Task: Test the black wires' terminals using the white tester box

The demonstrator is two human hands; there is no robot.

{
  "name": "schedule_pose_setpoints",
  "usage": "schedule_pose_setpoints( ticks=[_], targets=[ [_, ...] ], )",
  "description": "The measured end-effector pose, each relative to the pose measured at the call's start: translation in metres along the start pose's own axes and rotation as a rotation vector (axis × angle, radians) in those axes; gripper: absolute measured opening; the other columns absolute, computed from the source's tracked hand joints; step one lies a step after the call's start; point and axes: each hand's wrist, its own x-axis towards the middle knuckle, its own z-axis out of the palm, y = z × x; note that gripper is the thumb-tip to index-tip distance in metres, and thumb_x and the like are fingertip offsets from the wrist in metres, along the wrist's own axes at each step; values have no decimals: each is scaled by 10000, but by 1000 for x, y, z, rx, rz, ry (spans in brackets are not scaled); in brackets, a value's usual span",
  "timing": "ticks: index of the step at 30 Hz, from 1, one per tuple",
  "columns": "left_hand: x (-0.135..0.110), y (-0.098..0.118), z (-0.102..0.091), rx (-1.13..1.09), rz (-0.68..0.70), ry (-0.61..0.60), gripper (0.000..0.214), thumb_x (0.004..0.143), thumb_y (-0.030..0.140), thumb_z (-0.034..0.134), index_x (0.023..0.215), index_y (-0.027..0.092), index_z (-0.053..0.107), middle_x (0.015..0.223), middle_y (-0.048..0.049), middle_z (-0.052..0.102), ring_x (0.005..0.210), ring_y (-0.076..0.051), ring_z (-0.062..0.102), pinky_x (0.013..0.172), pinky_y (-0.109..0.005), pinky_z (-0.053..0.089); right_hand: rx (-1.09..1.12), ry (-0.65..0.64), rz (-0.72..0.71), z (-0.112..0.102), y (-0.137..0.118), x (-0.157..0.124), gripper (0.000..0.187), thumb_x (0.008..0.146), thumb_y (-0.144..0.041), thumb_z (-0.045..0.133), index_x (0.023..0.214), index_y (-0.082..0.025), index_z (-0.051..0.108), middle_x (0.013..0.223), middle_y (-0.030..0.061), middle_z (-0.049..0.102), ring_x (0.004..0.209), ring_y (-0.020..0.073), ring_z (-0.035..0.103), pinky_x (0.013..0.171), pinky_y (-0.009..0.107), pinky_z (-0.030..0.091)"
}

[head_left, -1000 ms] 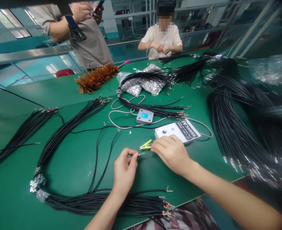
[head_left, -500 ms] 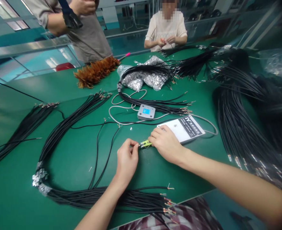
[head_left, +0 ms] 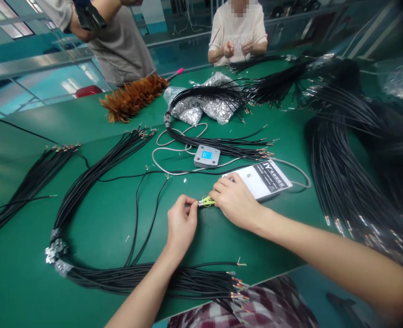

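Observation:
My left hand (head_left: 183,218) pinches the end of a thin cable between thumb and forefinger; the hand hides most of that cable. At its fingertips are the metal jaws of small yellow-green snips (head_left: 207,201), which my right hand (head_left: 234,200) grips from the right. The jaws meet the cable end, but whether they are closed on it is too small to tell. Just behind my right hand lies a flat white machine (head_left: 256,182) with a black printed label. A bundle of black cables (head_left: 147,280) with stripped ends runs beneath my left forearm.
A grey box with a blue screen (head_left: 207,156) sits behind my hands on its grey cord. Bags of metal parts (head_left: 218,107), a brown feather duster (head_left: 133,100) and more black cable bundles (head_left: 334,173) surround it. Two people are across the green table (head_left: 95,218).
My hands keep their grip, with the snips shifted very slightly at the cable end. The view has tilted a little, and the seated person's hands have moved apart.

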Motion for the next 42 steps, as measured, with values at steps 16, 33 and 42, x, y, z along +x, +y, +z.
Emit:
schedule_pose_setpoints(
  ticks=[16, 33, 42],
  targets=[
    [8, -4, 0, -273, -90, -24, 209, 730, 355, 625, 712, 177, 518, 461, 71, 486, 325, -59, 403, 345, -155, 256, 234, 475, 270, -16, 25, -89, 114, 940, -192, 549, 1036, -194, 610, 1191, 64, 692, 1113, 233, 580, 922, 392, 382],
    [-2, 4, -40, -306, -94, 26, 222, 737, 343, 661, 731, 161, 534, 551, 61, 524, 340, -34, 412, 366, -156, 265, 216, 582, 175, 4, 14, -98, 83, 919, -146, 586, 942, -217, 622, 1083, 16, 748, 1007, 239, 617, 916, 424, 370],
    [-43, 45, -27, -378, -79, -224, 231, 827, 365, 639, 784, 165, 533, 443, 90, 437, 370, -50, 389, 393, -150, 262, 523, 549, 84, -15, -46, -50, 96, 925, -266, 607, 928, -188, 663, 899, 24, 742, 831, 179, 650, 769, 324, 406]
  ],
)
